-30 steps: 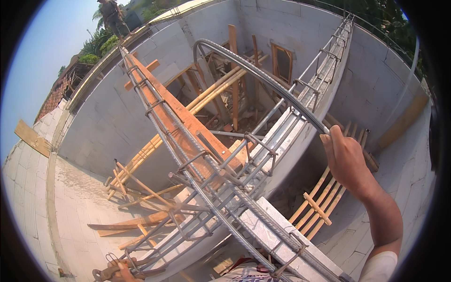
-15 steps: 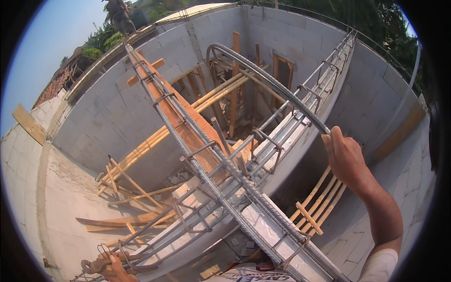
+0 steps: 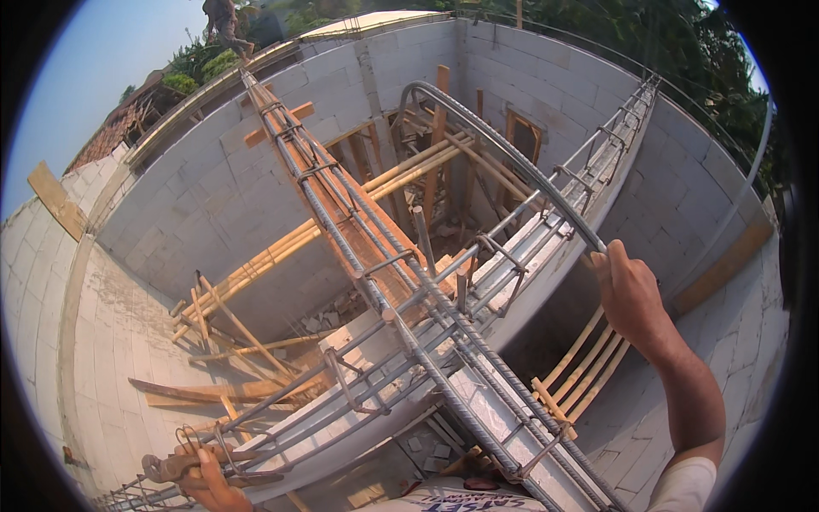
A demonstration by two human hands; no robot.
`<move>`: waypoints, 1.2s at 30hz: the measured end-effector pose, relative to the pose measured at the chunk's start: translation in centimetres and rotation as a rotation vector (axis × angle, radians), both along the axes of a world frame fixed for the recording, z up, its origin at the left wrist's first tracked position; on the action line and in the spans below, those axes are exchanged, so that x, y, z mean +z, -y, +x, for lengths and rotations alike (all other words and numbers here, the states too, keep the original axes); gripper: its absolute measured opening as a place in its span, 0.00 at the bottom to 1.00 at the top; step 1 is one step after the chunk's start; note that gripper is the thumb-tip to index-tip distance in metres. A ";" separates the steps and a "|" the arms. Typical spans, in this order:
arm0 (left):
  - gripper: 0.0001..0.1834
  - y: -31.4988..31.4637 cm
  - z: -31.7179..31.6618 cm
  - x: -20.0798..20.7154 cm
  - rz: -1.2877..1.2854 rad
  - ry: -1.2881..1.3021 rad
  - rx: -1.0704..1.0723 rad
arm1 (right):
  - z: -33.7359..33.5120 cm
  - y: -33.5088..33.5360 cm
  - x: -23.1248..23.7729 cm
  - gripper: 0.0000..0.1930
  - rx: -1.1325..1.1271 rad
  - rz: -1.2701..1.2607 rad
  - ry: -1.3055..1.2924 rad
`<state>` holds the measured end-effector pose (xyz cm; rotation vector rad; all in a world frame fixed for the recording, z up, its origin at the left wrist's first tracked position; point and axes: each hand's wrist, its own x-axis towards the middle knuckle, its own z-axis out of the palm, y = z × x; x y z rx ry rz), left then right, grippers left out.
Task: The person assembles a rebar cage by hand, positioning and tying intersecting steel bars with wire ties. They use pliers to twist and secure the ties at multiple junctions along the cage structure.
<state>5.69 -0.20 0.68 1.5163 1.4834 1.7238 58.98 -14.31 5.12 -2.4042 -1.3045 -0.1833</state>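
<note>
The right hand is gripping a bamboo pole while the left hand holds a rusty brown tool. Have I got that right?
Not quite: the head view shows the right hand gripping a bent metal bar, not bamboo. The left hand does hold a rusty brown tool.

Long grey steel bar (image 3: 503, 144), far end hooked, slanting; brown metal tool (image 3: 173, 467), lower left.

Right hand (image 3: 630, 290) in a fist atop a raised forearm (image 3: 689, 384) — left hand (image 3: 220, 490) low, fingers (image 3: 206, 466) in a curl.
</note>
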 end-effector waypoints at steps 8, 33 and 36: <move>0.16 0.1 0.1 0.6 -0.009 -0.022 -0.131 | 0.3 0.0 -0.5 0.14 0.003 0.016 0.035; 0.09 0.5 4.3 1.5 0.091 0.091 0.127 | 0.5 -0.3 -1.0 0.14 -0.025 0.028 0.001; 0.09 0.5 3.9 1.6 0.074 0.073 0.084 | 0.4 -0.2 -0.9 0.14 -0.060 0.009 -0.036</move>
